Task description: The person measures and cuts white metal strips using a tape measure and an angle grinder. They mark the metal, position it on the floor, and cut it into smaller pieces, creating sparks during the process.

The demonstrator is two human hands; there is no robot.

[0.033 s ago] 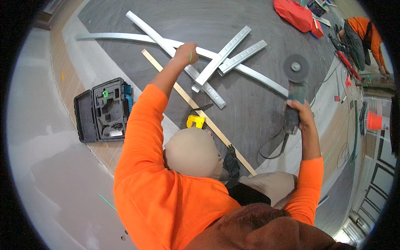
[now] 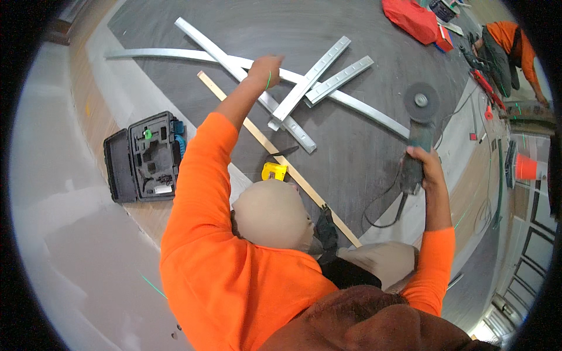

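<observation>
My left hand (image 2: 265,72) is closed over the long metal channel (image 2: 366,109), which lies across the other pieces; its fingertips are partly hidden. My right hand (image 2: 426,164) grips a dark angle grinder (image 2: 420,136) by its body. The grinder's round disc (image 2: 421,100) points away from me, just beyond the channel's right end. Under and beside my left hand lie a diagonal metal channel (image 2: 202,41) and two shorter channels (image 2: 310,82) (image 2: 341,80). A yellow tape measure (image 2: 273,171) sits by my knee, beside a wooden batten (image 2: 257,133).
An open black tool case (image 2: 155,157) lies at the left. The grinder's cord (image 2: 374,224) loops beside my right leg. A red bag (image 2: 410,20) is at the far right, near another person in an orange top (image 2: 506,36). An orange bucket (image 2: 525,167) stands at the right.
My right hand and the grinder have shifted slightly right and toward me. My left hand has moved a little up and right, with one digit now sticking out. The channels have barely shifted.
</observation>
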